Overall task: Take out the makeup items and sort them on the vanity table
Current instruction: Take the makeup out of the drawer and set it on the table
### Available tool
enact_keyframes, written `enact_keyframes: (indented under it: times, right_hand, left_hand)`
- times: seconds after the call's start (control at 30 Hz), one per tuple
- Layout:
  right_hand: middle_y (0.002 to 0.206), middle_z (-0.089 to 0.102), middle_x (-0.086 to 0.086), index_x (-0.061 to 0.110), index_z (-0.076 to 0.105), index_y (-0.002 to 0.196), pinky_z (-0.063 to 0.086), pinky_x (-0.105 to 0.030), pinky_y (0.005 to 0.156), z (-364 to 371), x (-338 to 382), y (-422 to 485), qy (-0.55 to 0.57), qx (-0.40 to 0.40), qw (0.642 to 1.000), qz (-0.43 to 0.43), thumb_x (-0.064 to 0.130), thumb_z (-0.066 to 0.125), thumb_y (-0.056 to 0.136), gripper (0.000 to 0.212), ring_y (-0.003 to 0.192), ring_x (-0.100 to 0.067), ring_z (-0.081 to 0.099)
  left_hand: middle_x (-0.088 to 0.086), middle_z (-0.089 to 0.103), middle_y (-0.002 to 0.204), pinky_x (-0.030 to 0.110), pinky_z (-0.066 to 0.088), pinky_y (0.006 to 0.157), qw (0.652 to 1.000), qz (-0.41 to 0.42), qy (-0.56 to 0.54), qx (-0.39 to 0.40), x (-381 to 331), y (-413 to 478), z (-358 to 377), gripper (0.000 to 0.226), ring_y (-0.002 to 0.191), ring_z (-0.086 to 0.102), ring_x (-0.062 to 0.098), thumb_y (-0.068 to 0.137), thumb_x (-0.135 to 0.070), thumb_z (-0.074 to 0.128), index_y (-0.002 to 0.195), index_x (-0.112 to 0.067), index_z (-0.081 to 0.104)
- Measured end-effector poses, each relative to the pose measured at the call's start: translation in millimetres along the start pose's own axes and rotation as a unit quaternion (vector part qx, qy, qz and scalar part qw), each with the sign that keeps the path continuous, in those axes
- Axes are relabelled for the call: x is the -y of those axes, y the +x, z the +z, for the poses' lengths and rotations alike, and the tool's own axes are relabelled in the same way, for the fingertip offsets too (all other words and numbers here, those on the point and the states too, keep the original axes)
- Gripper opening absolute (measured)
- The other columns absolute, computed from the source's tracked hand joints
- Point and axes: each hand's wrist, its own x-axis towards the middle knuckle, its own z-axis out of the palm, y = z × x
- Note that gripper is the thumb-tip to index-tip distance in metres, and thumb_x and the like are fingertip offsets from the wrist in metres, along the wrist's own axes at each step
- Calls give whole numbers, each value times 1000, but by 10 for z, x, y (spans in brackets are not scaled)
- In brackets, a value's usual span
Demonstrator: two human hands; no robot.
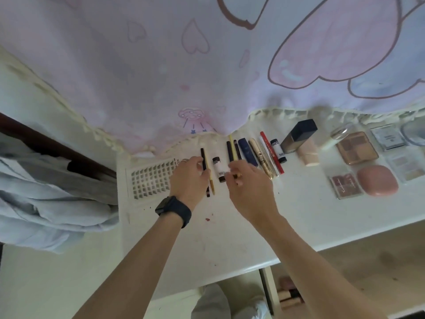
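Your right hand (247, 183) pinches the yellow pencil (232, 147), pointing 12 o'clock; your left hand (188, 178), at 9 o'clock, grips a dark pencil (203, 157).

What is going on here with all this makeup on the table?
A person is sorting makeup on a white vanity table. Their left hand curls its fingers on a dark pencil next to a small white tube, while the right hand pinches a yellow pencil. To the right, a gold mascara, a red pencil, a foundation bottle, a brown palette and a pink compact lie lined up.
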Motion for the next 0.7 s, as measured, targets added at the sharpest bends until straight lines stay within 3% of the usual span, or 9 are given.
enact_keyframes:
  times: [0.13, 0.27, 0.4, 0.53, 0.57, 0.63, 0.7]
  right_hand:
    - [94, 68, 23, 28, 66, 116, 55, -16, 77, -369, -292, -697, 83, -29, 995, 52, 19, 65, 97, 22, 84, 0, 66]
    - [91, 69, 28, 36, 67, 106, 47, -4, 74, -693, -683, -1366, 117, -52, 979, 160, 15, 69, 92, 25, 87, 3, 66]
    - [86, 72, 21, 28, 72, 104, 46, -2, 74, -900, -1248, -1939, 65, -70, 974, 207, 9, 72, 90, 23, 84, 3, 67]
    - [101, 68, 10, 21, 72, 105, 45, -16, 77, -940, -1943, -2253, -101, 56, 976, 186, 11, 70, 91, 17, 93, -14, 66]
    - [103, 66, 8, 20, 72, 103, 45, -22, 76, -920, -2104, -2290, -157, 97, 968, 170, 16, 66, 91, 14, 95, -20, 65]
    - [116, 63, 9, 25, 69, 114, 46, -28, 82, -883, -2311, -2293, -209, 192, 940, 186, 31, 47, 94, 29, 111, -24, 58]
    - [136, 57, 9, 29, 62, 130, 45, -32, 97, -861, -2418, -2223, -227, 244, 922, 195, 26, 45, 97, 37, 129, -23, 46]
  left_hand:
    - [-5, 65, 119, 23, 42, 82, 999, 14, -43, 12, -44, -286, 11, 35, 102, 61, 15, 96, -32, 59, 130, -25, 58]
    - [-11, 62, 118, 35, 57, 77, 996, 9, -84, -13, -118, -606, 56, 29, 75, 66, 8, 96, -35, 57, 124, -32, 58]
    - [-20, 62, 108, 22, 55, 69, 990, 82, -110, -16, -330, -1221, 186, 23, 73, 63, -2, 97, -30, 57, 119, -35, 59]
    - [-24, 62, 97, 20, 55, 63, 974, 172, -98, 109, -551, -1965, 587, 22, 74, 64, -2, 96, -42, 50, 116, -41, 58]
    - [-22, 63, 98, 22, 55, 65, 966, 193, -74, 155, -581, -2118, 745, 23, 76, 64, -1, 97, -45, 46, 117, -41, 57]
    - [-17, 62, 109, 29, 55, 78, 945, 214, -10, 249, -628, -2362, 1106, 29, 90, 64, 3, 97, -45, 44, 123, -40, 54]
    - [-8, 55, 127, 35, 51, 92, 918, 226, 69, 318, -662, -2518, 1494, 36, 113, 57, 13, 98, -37, 46, 134, -32, 49]
